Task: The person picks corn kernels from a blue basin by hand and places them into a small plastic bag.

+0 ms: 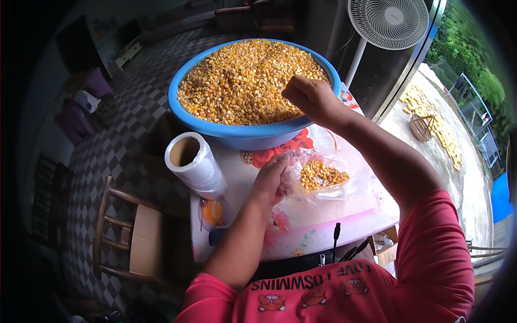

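A wide blue basin (173, 100), heaped with yellow corn kernels (242, 81), stands at the far side of the table. Over its right part, close above the kernels, is my right hand (309, 97), with the fingers curled closed; whatever is inside them is hidden. Nearer to me, my left hand (269, 180) grips the left edge of a clear plastic bag (336, 195). Some corn kernels (320, 176) lie in the bag, which rests spread on the table. A white roll of plastic bags (200, 171) stands upright left of my left hand, its brown core showing.
The table (293, 231) has a flowered cover. A wooden chair (116, 231) with cardboard on it stands at the left. Behind the basin on the right is a white fan (389, 24). Outside, a basket (421, 128) sits beside scattered corn cobs (444, 134).
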Demonstrator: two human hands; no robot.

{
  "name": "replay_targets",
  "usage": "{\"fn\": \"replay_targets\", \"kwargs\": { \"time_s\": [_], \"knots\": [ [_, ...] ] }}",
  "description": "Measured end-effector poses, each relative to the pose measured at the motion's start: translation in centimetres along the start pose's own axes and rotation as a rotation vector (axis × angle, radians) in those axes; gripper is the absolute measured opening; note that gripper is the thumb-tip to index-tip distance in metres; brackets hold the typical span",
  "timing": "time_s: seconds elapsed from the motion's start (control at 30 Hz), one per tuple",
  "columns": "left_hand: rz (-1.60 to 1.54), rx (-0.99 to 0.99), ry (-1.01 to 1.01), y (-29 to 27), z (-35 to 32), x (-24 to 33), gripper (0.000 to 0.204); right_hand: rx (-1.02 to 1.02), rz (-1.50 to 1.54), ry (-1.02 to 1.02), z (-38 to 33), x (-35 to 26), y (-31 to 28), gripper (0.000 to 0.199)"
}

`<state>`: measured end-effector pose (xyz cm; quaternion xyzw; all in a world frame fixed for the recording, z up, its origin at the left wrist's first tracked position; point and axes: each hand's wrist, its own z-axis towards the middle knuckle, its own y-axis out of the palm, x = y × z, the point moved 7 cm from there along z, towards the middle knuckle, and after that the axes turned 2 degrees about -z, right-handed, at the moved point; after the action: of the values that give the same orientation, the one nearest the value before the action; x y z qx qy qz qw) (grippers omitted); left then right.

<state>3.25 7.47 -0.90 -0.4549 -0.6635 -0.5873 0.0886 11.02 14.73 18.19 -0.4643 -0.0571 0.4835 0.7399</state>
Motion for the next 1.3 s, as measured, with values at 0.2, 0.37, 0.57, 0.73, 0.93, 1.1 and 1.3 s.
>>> {"fn": "replay_targets", "kwargs": {
  "time_s": [0.2,0.37,0.57,0.73,0.93,1.1,1.3],
  "knots": [
    [-0.022,0.107,0.063,-0.1,-0.1,0.0,0.023,-0.22,0.106,0.125,-6.6,-2.2,-0.2,0.013],
    [-0.07,-0.124,0.086,-0.6,1.1,-0.3,0.023,-0.384,-0.043,0.172,-10.6,0.2,3.8,0.02],
    [-0.086,0.031,0.083,-0.7,0.6,0.1,0.024,-0.446,-0.039,0.151,-11.6,0.7,5.9,0.018],
    [-0.09,-0.017,0.107,-0.7,0.9,0.0,0.024,-0.335,-0.098,-0.042,-10.2,-0.3,3.5,0.007],
    [-0.064,-0.001,0.065,-0.4,0.4,-0.2,0.019,-0.054,0.014,0.033,-6.0,-1.6,-1.1,0.006],
    [-0.031,0.058,0.045,-0.7,0.0,0.1,0.018,-0.148,-0.178,0.177,-0.9,0.8,-0.7,0.02],
    [-0.04,-0.005,0.028,-0.3,0.3,0.1,0.017,-0.499,-0.199,0.303,1.3,2.2,3.5,0.035]
  ]
}}
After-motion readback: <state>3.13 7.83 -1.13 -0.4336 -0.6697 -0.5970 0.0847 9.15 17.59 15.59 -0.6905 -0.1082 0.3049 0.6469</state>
